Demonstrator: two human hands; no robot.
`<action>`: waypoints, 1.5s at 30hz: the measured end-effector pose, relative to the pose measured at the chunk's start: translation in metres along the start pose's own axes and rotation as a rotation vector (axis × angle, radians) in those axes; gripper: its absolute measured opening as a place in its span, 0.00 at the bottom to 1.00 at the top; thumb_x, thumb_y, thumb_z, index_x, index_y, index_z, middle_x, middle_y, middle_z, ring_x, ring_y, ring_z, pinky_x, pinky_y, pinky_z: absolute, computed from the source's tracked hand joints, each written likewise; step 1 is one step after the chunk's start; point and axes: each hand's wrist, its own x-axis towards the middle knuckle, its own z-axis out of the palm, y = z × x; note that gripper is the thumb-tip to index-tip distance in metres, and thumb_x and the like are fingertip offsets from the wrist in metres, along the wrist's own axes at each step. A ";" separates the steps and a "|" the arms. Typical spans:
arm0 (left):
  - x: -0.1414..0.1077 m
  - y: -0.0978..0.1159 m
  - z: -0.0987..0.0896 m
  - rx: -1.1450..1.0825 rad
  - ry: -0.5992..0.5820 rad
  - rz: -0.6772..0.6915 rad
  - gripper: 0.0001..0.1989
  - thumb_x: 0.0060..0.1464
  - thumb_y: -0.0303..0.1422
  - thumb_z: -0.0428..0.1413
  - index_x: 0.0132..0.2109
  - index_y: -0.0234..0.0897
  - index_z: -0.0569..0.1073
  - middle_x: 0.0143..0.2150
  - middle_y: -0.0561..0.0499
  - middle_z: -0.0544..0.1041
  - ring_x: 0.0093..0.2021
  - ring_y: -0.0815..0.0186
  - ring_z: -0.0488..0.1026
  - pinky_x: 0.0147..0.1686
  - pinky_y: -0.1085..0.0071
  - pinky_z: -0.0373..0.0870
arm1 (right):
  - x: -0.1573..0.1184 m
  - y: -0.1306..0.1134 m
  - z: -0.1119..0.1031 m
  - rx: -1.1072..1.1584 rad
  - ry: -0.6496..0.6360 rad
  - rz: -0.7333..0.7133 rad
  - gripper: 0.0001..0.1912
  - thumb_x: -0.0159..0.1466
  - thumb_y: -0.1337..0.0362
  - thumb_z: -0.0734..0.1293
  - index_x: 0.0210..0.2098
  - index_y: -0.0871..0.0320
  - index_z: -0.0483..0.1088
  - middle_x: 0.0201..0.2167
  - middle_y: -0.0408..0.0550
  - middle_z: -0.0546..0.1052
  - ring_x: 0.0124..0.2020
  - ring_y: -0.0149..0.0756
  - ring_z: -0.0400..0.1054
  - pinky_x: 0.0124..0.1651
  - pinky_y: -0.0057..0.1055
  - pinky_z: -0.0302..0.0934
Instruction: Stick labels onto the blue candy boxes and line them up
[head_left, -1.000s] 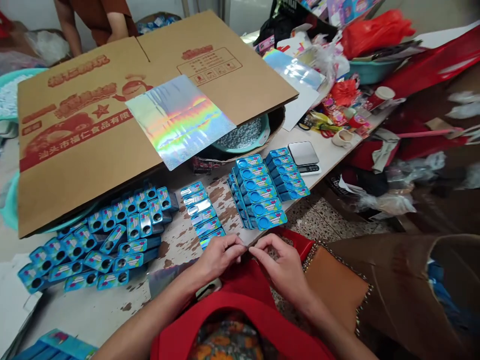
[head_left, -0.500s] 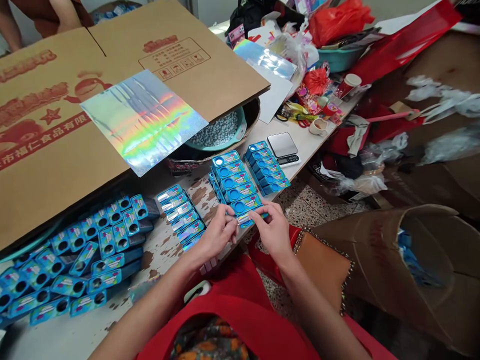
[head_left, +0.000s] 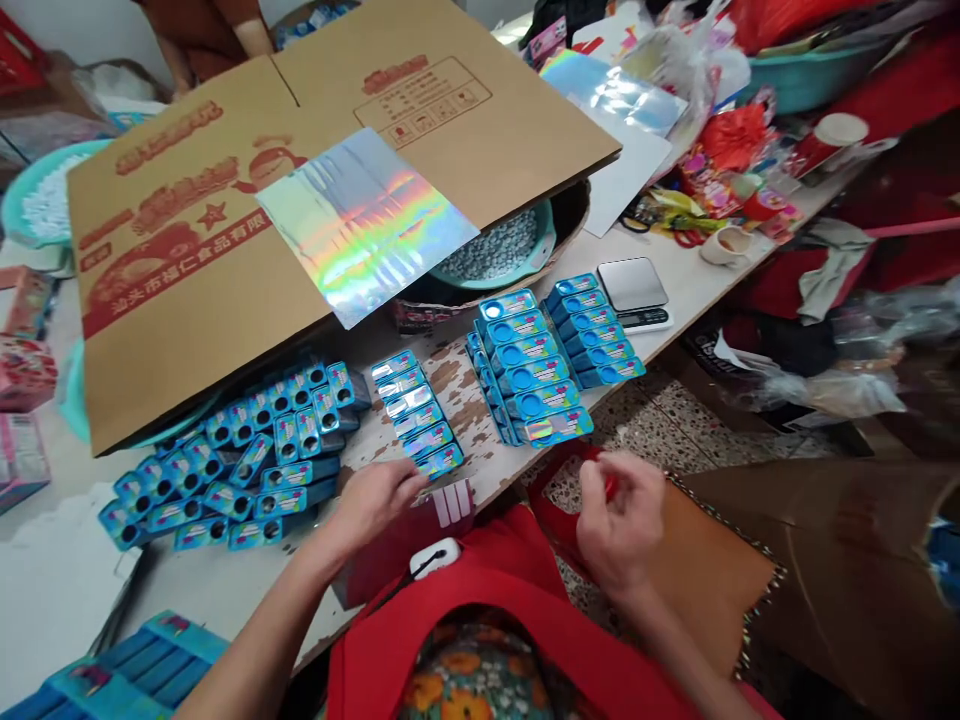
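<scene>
My left hand (head_left: pixel 381 503) is at the table's front edge, its fingers drawn together beside the near end of a row of blue boxes with shiny tops (head_left: pixel 412 408). Whatever is between its fingertips is hidden. My right hand (head_left: pixel 621 515) is curled in the air over the stool side, right of the table edge; I cannot make out anything in it. Between and beyond the hands stands a row of blue boxes with round recesses (head_left: pixel 534 375). The nearest box of that row (head_left: pixel 559 427) has a shiny strip on top. Another row of blue boxes (head_left: pixel 596 330) stands to its right.
Many blue boxes with dark round holes (head_left: pixel 255 460) lie at left. A cardboard sheet (head_left: pixel 195 230) bears a holographic sheet (head_left: pixel 367 220) and partly covers a basin of pellets (head_left: pixel 540 262). A digital scale (head_left: pixel 634 285) and a cup (head_left: pixel 726 247) stand right. A brown-topped stool (head_left: pixel 694 575) is below.
Both hands have come away from the nearest box of the middle row. The left moved to the left row's near end; the right drew back past the table edge. The view has swung left.
</scene>
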 end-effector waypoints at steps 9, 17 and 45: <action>-0.020 -0.038 0.068 0.100 -0.028 -0.150 0.16 0.62 0.36 0.40 0.37 0.39 0.72 0.37 0.46 0.77 0.42 0.59 0.72 0.40 0.67 0.59 | -0.075 -0.022 0.084 -0.020 -0.990 -0.349 0.20 0.62 0.68 0.61 0.54 0.51 0.64 0.41 0.49 0.71 0.41 0.39 0.67 0.41 0.33 0.67; -0.018 -0.050 0.070 0.007 0.015 -0.178 0.17 0.61 0.40 0.41 0.36 0.39 0.72 0.37 0.46 0.77 0.40 0.59 0.72 0.36 0.69 0.57 | -0.092 0.007 0.087 -0.007 -1.071 -0.502 0.22 0.61 0.70 0.62 0.54 0.47 0.65 0.49 0.48 0.71 0.45 0.39 0.65 0.44 0.35 0.64; 0.051 0.087 -0.039 -0.718 0.050 0.369 0.11 0.60 0.36 0.43 0.48 0.39 0.60 0.22 0.59 0.64 0.21 0.73 0.64 0.23 0.78 0.59 | 0.079 -0.036 0.025 -0.160 -0.254 0.128 0.08 0.58 0.58 0.67 0.28 0.57 0.70 0.41 0.48 0.67 0.47 0.37 0.62 0.52 0.37 0.56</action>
